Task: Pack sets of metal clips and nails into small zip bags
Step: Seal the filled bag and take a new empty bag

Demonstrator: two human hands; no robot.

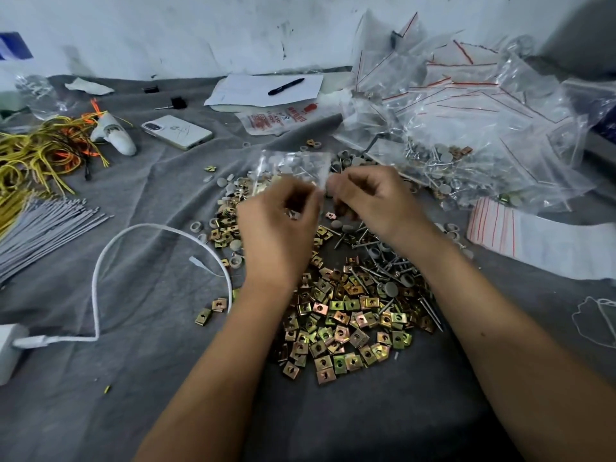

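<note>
Pinching zip bag — left hand, right hand — above metal clips

L hand & R hand raised close together, fingers curled, pinching.

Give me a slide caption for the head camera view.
Both hands, left and right, pinch a small clear zip bag above brass-coloured square metal clips.

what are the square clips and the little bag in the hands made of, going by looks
Square clips: seemingly plated sheet metal, judging by the shiny gold, green and pink sheen and folded edges. Little bag: thin clear plastic film, since contents show through it and it crinkles where the left hand and right hand pinch it.
</note>
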